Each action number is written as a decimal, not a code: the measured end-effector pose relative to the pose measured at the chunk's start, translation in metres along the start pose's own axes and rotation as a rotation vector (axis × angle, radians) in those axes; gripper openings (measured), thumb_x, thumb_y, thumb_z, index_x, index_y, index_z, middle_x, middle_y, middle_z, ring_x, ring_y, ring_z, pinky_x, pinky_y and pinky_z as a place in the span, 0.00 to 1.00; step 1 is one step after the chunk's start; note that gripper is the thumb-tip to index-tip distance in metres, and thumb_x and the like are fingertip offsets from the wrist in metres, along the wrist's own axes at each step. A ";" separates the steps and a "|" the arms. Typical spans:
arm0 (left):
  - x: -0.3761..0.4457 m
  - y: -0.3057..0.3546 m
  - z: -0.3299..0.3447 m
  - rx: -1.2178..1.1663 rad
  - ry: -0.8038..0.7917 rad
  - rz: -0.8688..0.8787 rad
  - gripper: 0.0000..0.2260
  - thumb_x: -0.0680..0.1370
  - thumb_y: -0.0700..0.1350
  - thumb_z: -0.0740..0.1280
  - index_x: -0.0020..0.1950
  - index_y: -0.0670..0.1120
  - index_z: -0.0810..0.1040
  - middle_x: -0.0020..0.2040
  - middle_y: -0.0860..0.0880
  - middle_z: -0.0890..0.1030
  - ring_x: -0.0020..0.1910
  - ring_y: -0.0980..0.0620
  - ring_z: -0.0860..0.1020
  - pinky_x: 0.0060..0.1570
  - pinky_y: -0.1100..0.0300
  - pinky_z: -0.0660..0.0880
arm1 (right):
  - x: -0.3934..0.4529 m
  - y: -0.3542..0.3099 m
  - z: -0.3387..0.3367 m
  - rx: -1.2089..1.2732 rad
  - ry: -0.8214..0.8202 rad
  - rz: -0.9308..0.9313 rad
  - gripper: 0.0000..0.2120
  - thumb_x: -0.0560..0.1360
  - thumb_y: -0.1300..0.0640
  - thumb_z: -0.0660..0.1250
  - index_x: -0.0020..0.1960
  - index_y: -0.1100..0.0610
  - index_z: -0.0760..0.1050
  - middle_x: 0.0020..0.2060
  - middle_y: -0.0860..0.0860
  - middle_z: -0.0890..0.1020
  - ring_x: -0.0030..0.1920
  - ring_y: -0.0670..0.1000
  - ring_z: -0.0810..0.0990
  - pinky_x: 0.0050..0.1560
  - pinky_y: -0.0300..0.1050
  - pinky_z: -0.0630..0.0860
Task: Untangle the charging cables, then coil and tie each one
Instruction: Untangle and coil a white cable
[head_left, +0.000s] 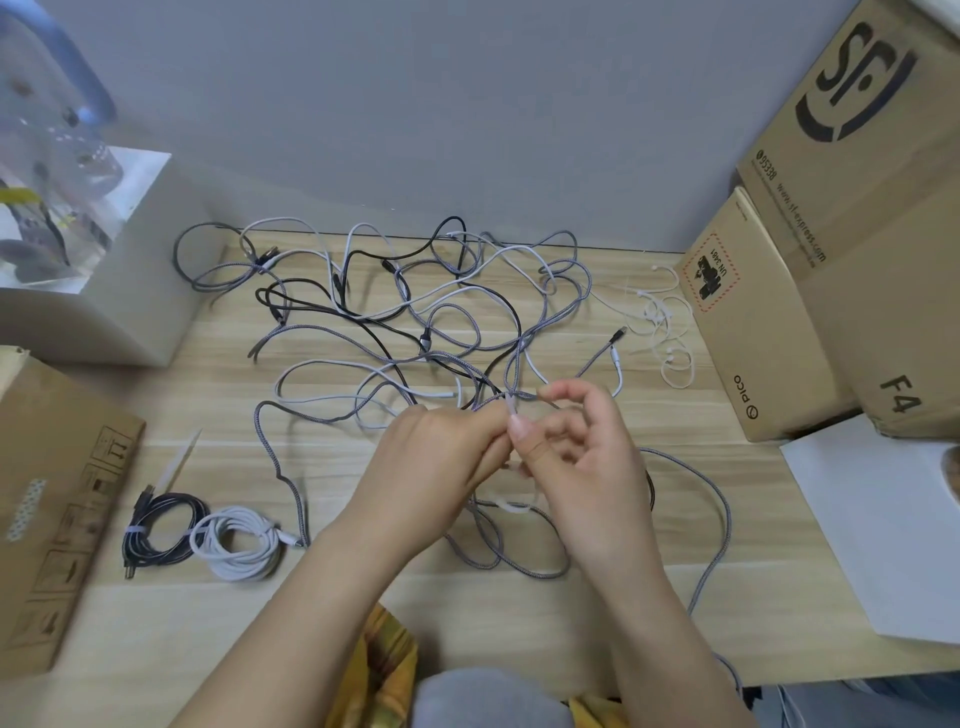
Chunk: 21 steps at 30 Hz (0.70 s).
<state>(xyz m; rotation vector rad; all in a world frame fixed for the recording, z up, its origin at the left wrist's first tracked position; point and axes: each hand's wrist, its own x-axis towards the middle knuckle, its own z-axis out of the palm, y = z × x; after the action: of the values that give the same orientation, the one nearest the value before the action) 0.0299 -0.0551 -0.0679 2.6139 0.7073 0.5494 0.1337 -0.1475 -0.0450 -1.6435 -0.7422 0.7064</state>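
- Coiled, tied cables, surface (467, 613) near left: two, black coil (162, 530) touching white coil (240, 543).
- Loose white tie strip (179, 460): one, just behind the coils.
- Cable tangle (415, 317), centre: grey braided, black and white strands; count cannot be told.
- Left hand (441, 457): fingers pinching a grey braided cable (719, 525) beside a white tie.
- Right hand (576, 447): thumb and forefinger pinching the same spot. Judgement: keep loops bunched, cinch snugly.
- Spare white ties (662, 322), right: several.
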 end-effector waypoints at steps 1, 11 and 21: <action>-0.001 -0.003 0.001 0.010 -0.034 0.018 0.07 0.77 0.51 0.55 0.44 0.52 0.71 0.25 0.50 0.74 0.24 0.46 0.70 0.25 0.66 0.52 | 0.003 0.001 -0.003 -0.087 0.015 -0.053 0.06 0.72 0.53 0.71 0.44 0.46 0.74 0.32 0.45 0.78 0.33 0.44 0.75 0.38 0.35 0.72; -0.006 0.000 0.015 -0.435 -0.240 -0.065 0.15 0.75 0.61 0.50 0.48 0.54 0.69 0.30 0.51 0.71 0.32 0.50 0.68 0.35 0.56 0.70 | 0.008 0.003 -0.004 0.232 -0.115 0.136 0.10 0.79 0.64 0.59 0.39 0.57 0.72 0.34 0.44 0.78 0.37 0.44 0.75 0.41 0.37 0.73; -0.015 -0.017 0.029 -0.711 -0.257 -0.202 0.14 0.75 0.59 0.57 0.36 0.52 0.66 0.31 0.54 0.66 0.32 0.54 0.66 0.36 0.56 0.67 | 0.004 -0.018 -0.024 0.646 0.121 0.070 0.08 0.79 0.63 0.54 0.41 0.57 0.65 0.24 0.47 0.69 0.33 0.50 0.81 0.45 0.41 0.79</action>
<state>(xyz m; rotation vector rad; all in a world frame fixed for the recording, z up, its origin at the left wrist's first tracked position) 0.0248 -0.0569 -0.1036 1.8814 0.5514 0.3144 0.1532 -0.1556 -0.0234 -1.1079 -0.3164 0.7868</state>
